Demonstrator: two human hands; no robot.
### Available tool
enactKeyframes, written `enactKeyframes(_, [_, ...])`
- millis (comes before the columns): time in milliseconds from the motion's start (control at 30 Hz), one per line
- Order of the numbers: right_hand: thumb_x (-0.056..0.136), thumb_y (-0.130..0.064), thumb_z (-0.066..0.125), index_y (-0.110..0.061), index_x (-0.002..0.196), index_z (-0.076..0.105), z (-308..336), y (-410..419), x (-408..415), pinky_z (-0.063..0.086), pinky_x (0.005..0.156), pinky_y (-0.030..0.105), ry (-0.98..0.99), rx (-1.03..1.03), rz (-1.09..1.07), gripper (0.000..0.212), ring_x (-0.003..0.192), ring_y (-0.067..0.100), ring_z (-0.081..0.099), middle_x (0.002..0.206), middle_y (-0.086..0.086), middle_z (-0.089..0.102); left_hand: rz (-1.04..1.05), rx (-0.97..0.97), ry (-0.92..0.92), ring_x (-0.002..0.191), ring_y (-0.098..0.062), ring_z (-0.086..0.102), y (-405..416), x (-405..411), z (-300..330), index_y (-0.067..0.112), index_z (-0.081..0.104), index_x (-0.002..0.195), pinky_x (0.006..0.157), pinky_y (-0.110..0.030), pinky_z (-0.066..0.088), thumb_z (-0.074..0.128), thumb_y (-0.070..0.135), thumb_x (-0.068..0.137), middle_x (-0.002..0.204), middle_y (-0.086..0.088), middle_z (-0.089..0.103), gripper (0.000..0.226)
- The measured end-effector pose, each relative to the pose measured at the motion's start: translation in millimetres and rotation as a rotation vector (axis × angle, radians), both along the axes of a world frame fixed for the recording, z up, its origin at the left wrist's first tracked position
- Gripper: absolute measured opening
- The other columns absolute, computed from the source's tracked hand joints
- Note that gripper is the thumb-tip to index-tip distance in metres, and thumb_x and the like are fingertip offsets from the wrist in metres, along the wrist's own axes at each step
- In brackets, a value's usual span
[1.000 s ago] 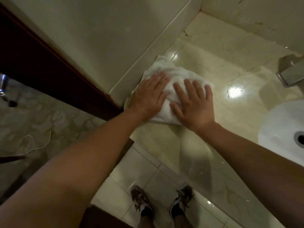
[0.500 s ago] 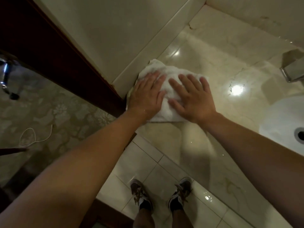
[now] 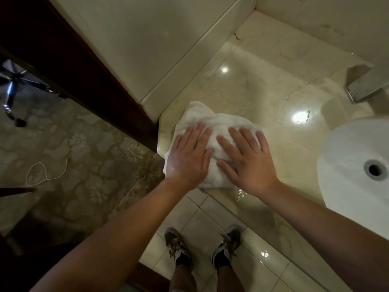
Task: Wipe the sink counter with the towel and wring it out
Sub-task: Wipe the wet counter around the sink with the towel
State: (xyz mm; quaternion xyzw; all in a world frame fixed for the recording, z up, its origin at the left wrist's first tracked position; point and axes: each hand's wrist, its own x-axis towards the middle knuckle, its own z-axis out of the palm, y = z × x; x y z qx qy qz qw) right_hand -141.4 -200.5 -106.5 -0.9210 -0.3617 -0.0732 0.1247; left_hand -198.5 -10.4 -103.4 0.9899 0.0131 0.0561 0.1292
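Note:
A crumpled white towel (image 3: pixel 219 123) lies on the glossy beige marble counter (image 3: pixel 263 91), at its front left corner beside the side wall. My left hand (image 3: pixel 189 157) rests flat on the towel's left part, fingers spread. Alongside it, my right hand (image 3: pixel 248 161) presses flat on the right part, fingers also apart. Neither hand curls around the cloth. The towel's near edge reaches the counter's front edge. A small wet patch (image 3: pixel 242 194) glistens just in front of my right wrist.
A white sink basin (image 3: pixel 347 157) with its drain (image 3: pixel 374 169) sits at the right, a metal faucet (image 3: pixel 366 89) behind it. A dark wooden door frame (image 3: pixel 84 70) stands left of the counter. My shoes (image 3: pixel 179 247) are on the tiled floor below.
Both hands have slid the towel toward me, from along the side wall down to the counter's front left corner. The hands stay flat on it.

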Motion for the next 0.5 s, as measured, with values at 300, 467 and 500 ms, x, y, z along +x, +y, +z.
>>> enactKeyframes(300, [0.097, -0.056, 0.044, -0.024, 0.146, 0.050, -2.6, -12.8, 21.8, 0.027, 0.111, 0.056, -0.016, -0.015, 0.054, 0.059, 0.136, 0.039, 0.045, 0.148, 0.014, 0.050, -0.039, -0.001, 0.114, 0.148, -0.026, 0.021, -7.0, 13.3, 3.1, 0.016, 0.029, 0.153, 0.119, -0.048, 0.023, 0.024, 0.041, 0.100, 0.160, -0.007, 0.026, 0.059])
enactKeyframes(467, [0.095, -0.062, 0.037, -0.031, 0.149, 0.041, -7.3, -12.7, 77.2, 0.029, 0.113, 0.057, -0.034, -0.034, -0.010, 0.063, 0.140, 0.037, 0.042, 0.151, 0.013, 0.047, -0.015, -0.007, 0.120, 0.150, -0.023, 0.017, -11.7, 71.2, 3.4, 0.019, 0.025, 0.154, 0.121, -0.044, 0.017, 0.017, 0.044, 0.099, 0.162, -0.004, 0.022, 0.061])
enactKeyframes(500, [0.095, -0.062, 0.038, -0.031, 0.148, 0.042, -8.0, -14.4, 85.3, 0.030, 0.112, 0.056, -0.052, -0.030, -0.016, 0.062, 0.138, 0.037, 0.044, 0.149, 0.013, 0.049, -0.005, -0.013, 0.102, 0.149, -0.024, 0.021, -14.2, 78.9, 2.7, 0.019, 0.029, 0.153, 0.120, -0.045, 0.019, 0.020, 0.043, 0.099, 0.161, -0.005, 0.026, 0.060])
